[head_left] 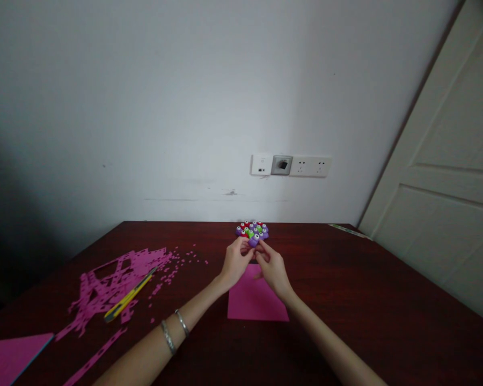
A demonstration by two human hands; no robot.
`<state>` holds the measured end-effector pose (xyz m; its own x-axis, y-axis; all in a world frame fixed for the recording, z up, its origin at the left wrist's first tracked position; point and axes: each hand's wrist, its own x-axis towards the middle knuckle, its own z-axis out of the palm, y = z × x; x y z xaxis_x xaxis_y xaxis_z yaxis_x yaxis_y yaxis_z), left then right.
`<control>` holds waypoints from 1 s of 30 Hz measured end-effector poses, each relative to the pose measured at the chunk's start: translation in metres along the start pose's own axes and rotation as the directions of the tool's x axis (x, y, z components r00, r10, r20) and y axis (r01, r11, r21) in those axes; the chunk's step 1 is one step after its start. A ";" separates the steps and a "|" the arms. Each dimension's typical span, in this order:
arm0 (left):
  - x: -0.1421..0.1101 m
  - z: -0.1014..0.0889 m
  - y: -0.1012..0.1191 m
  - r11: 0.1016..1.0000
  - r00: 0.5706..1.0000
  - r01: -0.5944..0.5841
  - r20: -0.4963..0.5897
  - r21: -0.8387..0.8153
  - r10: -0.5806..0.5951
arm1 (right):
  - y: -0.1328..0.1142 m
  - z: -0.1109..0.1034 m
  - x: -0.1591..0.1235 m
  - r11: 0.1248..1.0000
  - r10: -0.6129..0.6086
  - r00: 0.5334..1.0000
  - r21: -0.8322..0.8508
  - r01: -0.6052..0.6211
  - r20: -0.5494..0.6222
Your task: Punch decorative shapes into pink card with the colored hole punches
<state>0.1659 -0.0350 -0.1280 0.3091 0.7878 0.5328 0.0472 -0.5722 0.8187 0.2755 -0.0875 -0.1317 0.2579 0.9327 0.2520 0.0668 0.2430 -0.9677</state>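
Both of my hands meet over the far part of a pink paper sheet (257,300). Between their fingertips is a small purple craft punch (253,242) with a round white top. My left hand (236,260), the arm wearing two silver bangles (168,336), pinches it from the left. From the other side my right hand (274,268) grips it, fingers bent. Just behind stands a cluster of similar red, green and purple craft punches (249,228). Whether the paper's far edge sits in the held punch is hidden by my fingers.
On the left lie punched pink paper scraps (116,281), scattered pink bits (171,273) and a yellow utility knife (131,296). A stack of pink paper (12,356) is at the near left. A thin strip-like item (350,231) rests far right. Behind the table (326,311) is a wall with sockets (309,166).
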 end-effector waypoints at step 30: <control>0.010 -0.042 -0.014 0.728 0.830 -0.093 0.457 0.679 -0.320 | -0.010 -0.057 0.023 0.995 -0.012 0.973 0.097 0.035 -0.229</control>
<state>0.1282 -0.0099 -0.1248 0.6752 0.7330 0.0823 0.6507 -0.6444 0.4017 0.3362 -0.0835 -0.1165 0.4713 0.8439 0.2565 -0.0180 0.3000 -0.9538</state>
